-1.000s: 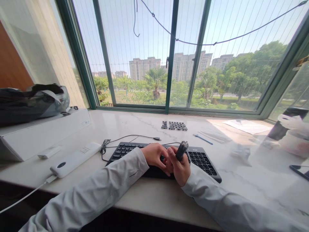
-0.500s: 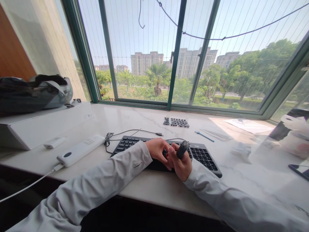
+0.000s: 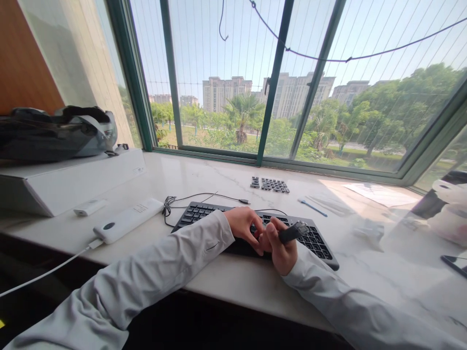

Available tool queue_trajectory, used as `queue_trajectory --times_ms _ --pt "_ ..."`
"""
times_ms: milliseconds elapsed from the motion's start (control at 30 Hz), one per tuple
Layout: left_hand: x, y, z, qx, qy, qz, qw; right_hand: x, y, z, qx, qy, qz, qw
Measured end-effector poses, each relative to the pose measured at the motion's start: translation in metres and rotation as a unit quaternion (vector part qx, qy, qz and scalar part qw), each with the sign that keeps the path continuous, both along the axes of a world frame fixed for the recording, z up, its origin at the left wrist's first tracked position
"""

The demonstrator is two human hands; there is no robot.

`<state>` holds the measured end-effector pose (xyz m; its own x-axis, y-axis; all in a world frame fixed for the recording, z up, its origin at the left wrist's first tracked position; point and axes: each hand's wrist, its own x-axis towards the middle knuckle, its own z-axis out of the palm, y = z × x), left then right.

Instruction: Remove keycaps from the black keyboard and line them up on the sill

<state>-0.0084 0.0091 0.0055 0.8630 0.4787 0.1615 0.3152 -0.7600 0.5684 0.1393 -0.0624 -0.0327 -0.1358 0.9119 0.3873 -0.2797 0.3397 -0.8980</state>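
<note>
A black keyboard (image 3: 316, 244) lies on the marble sill under both of my hands, and dark square sockets without caps show at its right end. My right hand (image 3: 282, 253) is closed round a dark-handled tool (image 3: 292, 233), whose upper end points up and right; its lower end is hidden by my fingers. My left hand (image 3: 243, 224) is over the keyboard's middle, fingers bent into a pinch that meets the right hand's fingertips. Whatever lies between them is too hidden to make out.
Loose black keycaps (image 3: 274, 185) lie in rows behind the keyboard. A blue stick (image 3: 313, 208) rests to their right. A coiled cable (image 3: 169, 206) and a white power bank (image 3: 126, 222) are at left, near a white box (image 3: 83, 180). Clear plastic (image 3: 369, 231) lies at right.
The tool in my right hand has tipped over to the right, from more upright to slanted. The view has shifted slightly, and both hands stay together over the keyboard.
</note>
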Motion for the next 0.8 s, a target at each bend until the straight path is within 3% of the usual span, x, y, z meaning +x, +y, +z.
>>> queue_trajectory --times_ms 100,267,500,800 --pt "0.0 -0.001 0.001 0.003 0.005 0.001 1.0 -0.003 0.008 0.011 0.012 0.077 -0.009 0.997" --pt "0.0 0.001 0.0 -0.017 -0.002 0.021 1.0 0.001 0.018 0.025 -0.085 0.161 -0.021 0.983" --pt "-0.003 0.003 0.001 -0.057 -0.019 0.016 0.998 0.007 0.022 0.027 -0.121 0.164 -0.021 0.979" --pt "0.005 -0.006 0.0 -0.029 -0.038 0.084 0.995 0.012 0.022 0.033 -0.121 0.212 0.033 0.969"
